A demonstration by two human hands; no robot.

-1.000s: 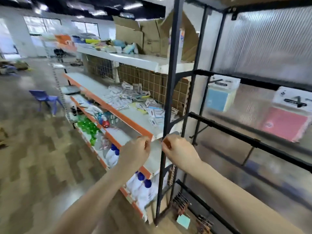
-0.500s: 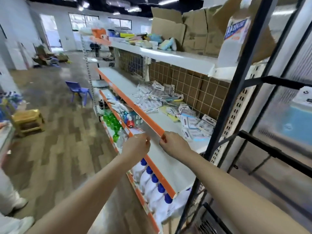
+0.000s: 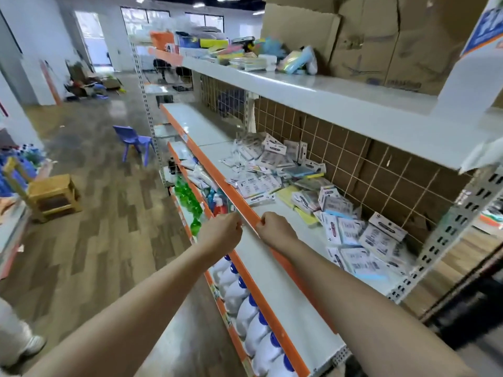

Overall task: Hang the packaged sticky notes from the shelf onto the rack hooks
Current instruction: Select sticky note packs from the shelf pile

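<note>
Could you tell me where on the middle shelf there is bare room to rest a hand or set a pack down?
The middle shelf is bare along its front, between the orange edge strip and the heap of packaged sticky notes, and again at its far end near the wire grid. It is crowded toward the brown back panel, where packs overlap.

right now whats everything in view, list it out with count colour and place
packaged sticky notes: many, white cards with blue, yellow pads, heaped on middle shelf
shelf: one, white with orange edge, centre
cardboard boxes: several, brown, top shelf
white bottles: several, blue caps, lower shelf
green bottles: several, lower shelf, farther back
chair: one, purple, on floor
stool: one, yellow, left floor
left hand: fingers curled, empty, beside shelf edge
right hand: fingers curled, empty, over shelf edge
</note>
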